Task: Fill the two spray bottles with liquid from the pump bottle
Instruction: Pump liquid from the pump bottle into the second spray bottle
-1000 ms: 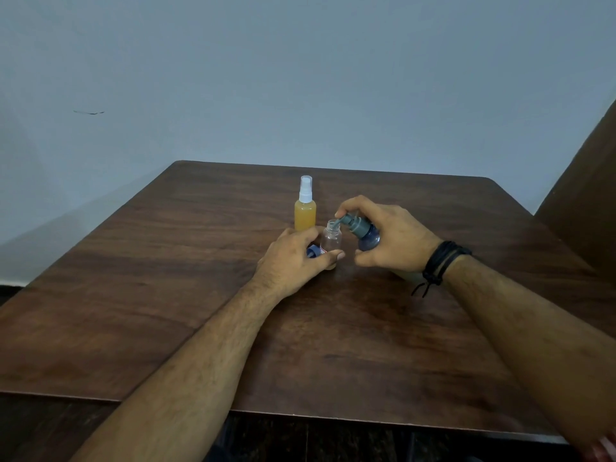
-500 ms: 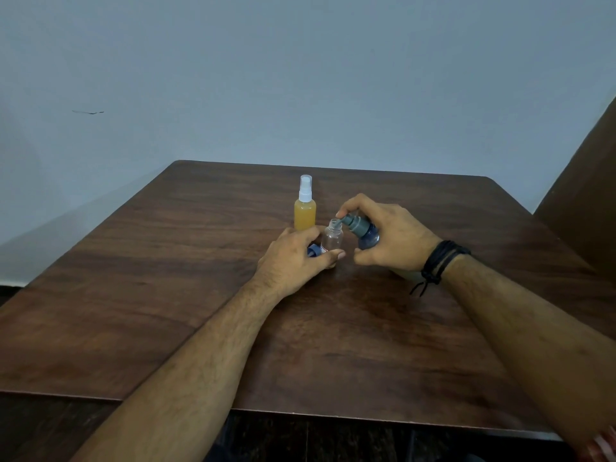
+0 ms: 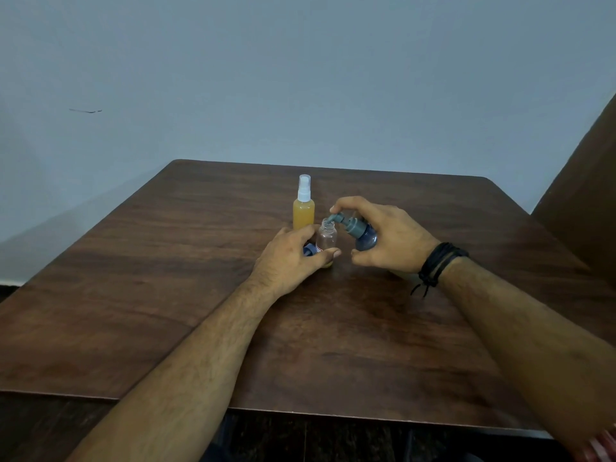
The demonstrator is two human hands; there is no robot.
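A small clear spray bottle [image 3: 326,236] stands uncapped near the table's middle, with a little yellow liquid at its bottom. My left hand [image 3: 289,260] grips its lower part, and a blue cap piece [image 3: 309,250] shows under that hand's fingers. My right hand [image 3: 383,235] holds the blue pump bottle [image 3: 361,234] tilted to the left, its grey nozzle over the clear bottle's mouth and a finger on the pump head. Just behind stands a second spray bottle [image 3: 303,208], full of yellow liquid and closed with a white spray top.
The brown wooden table [image 3: 166,278] reaches back to a pale wall. A dark wooden panel [image 3: 586,208] rises at the right. A black cord bracelet [image 3: 436,265] sits on my right wrist.
Almost nothing differs: both hands keep their holds, and the pump nozzle stays over the clear bottle's mouth.
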